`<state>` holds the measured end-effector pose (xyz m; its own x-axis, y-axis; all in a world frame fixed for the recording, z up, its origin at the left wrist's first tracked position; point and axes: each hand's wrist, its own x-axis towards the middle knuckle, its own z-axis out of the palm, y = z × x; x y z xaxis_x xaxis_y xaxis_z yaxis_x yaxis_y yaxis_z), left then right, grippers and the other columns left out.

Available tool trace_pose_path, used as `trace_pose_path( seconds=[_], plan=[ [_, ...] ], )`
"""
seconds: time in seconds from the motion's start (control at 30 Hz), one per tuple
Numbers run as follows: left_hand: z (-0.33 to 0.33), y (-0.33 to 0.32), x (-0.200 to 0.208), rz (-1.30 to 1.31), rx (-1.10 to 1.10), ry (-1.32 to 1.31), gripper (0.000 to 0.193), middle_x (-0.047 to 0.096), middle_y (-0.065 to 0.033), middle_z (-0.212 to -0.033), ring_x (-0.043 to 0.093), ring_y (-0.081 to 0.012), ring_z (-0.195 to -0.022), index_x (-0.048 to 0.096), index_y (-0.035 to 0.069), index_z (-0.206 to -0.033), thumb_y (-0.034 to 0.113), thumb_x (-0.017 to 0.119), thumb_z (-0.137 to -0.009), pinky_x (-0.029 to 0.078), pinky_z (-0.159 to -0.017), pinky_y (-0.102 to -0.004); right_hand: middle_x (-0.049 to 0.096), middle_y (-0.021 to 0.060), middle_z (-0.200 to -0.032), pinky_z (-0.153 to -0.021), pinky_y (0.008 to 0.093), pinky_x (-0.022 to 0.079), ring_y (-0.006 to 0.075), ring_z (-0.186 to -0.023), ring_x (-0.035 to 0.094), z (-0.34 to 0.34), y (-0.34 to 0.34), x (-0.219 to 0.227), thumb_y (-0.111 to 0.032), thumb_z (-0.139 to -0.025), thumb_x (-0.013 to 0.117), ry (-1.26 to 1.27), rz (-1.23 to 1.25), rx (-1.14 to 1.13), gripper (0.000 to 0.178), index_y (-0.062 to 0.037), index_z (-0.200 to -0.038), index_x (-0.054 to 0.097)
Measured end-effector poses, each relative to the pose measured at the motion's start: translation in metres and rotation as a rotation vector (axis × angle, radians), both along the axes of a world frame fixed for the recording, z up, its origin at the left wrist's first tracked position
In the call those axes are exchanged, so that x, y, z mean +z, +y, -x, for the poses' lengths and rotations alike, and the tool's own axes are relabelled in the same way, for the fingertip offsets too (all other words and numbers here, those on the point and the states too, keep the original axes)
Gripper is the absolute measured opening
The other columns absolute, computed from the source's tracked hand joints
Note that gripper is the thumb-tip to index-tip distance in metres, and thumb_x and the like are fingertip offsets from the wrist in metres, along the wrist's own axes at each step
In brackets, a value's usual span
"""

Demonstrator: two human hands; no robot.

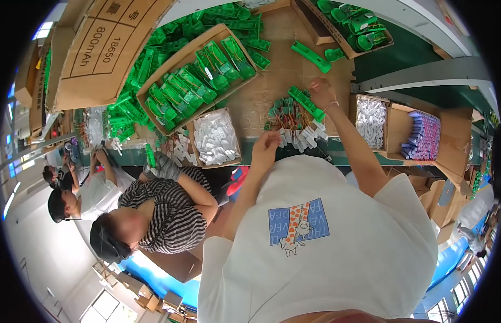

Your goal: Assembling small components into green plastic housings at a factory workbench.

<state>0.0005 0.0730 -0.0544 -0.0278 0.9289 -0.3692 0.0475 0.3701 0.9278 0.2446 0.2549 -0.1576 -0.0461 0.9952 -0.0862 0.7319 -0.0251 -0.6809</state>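
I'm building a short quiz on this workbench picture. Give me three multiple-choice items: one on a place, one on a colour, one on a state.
1. Where does the box of purple cylinders sit?
A. at the person's far right
B. at the person's far left
C. on the floor

2. What colour is the long part at the right hand?
A. red
B. green
C. white

3. What is the left hand doing?
A. hanging off the bench
B. lifting a cardboard box
C. down at the pile of small white pieces

Answers: 1 A, it lies past the tray of white parts on the right. 2 B, it matches the green parts in the cardboard tray. 3 C, its fingers reach the pile's edge.
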Motion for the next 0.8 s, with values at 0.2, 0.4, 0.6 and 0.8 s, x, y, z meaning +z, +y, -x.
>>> trace_pose_path(
  seconds=[0.2,0.4,0.6,0.8],
  plan=[
    [-0.022,-0.014,0.018,-0.002,-0.074,0.157,0.025,0.067,-0.0088,-0.096,0.063,-0.0158,-0.089,0.060,0.000,-0.111,0.002,0.050,-0.088,0.049,-0.079,-0.0269,0.064,0.0210,-0.096,-0.079,0.0446,0.052,0.0354,-0.096,0.063,-0.008,-0.050,0.046,-0.020,-0.079,0.067,-0.412,0.241,0.357,0.035,-0.0059,-0.108,0.055],
    [-0.046,-0.023,0.038,0.343,0.239,-0.365,0.041,0.066,-0.0089,-0.102,0.063,-0.0186,-0.092,0.050,0.006,-0.125,0.029,0.060,-0.093,0.049,-0.083,-0.0311,0.064,0.0236,-0.102,-0.079,0.0407,0.052,0.0356,-0.094,0.064,0.025,-0.135,0.112,-0.024,-0.079,0.071,0.086,0.321,0.332,0.048,-0.0038,-0.117,0.049],
    [0.023,-0.062,0.046,0.151,0.688,-0.267,0.034,0.063,-0.0095,-0.092,0.063,-0.0203,-0.082,0.045,0.006,-0.121,0.027,0.056,-0.096,0.054,-0.065,-0.0326,0.066,0.0185,-0.097,-0.073,0.0372,0.052,0.0303,-0.087,0.066,0.116,-0.137,0.158,-0.018,-0.084,0.066,0.831,0.816,0.673,0.035,-0.0036,-0.114,0.057],
    [0.047,-0.136,0.071,0.406,1.016,-0.731,0.039,0.055,-0.0057,-0.078,0.049,-0.0162,-0.058,0.052,0.013,-0.112,0.048,0.053,-0.093,0.041,-0.050,-0.0284,0.062,0.0073,-0.100,-0.075,0.0391,0.052,0.0291,-0.095,0.060,0.285,-0.125,0.044,-0.008,-0.081,0.058,0.409,-0.239,0.937,0.018,-0.0070,-0.098,0.064]
  ],
)
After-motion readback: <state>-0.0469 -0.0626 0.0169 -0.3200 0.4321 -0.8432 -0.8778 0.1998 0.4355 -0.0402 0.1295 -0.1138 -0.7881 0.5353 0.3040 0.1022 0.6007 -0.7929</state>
